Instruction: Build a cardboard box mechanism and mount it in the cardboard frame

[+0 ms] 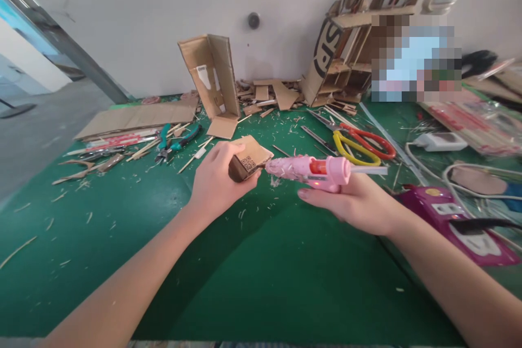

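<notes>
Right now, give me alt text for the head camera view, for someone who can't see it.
The left hand holds a small cardboard piece while the right hand points a pink glue gun with its nozzle at the piece's edge, above a green table. Scissors, pliers and cardboard scraps lie farther back along the wall.

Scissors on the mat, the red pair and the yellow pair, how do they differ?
The red scissors lie farther from the hands, toward the wall; the yellow scissors lie nearer, just beyond the pink glue gun. The red handle loops look longer and narrower, the yellow ones rounder. The red pair partly overlaps the yellow pair. Both lie flat on the green mat, blades pointing left, and neither is being touched.
</notes>
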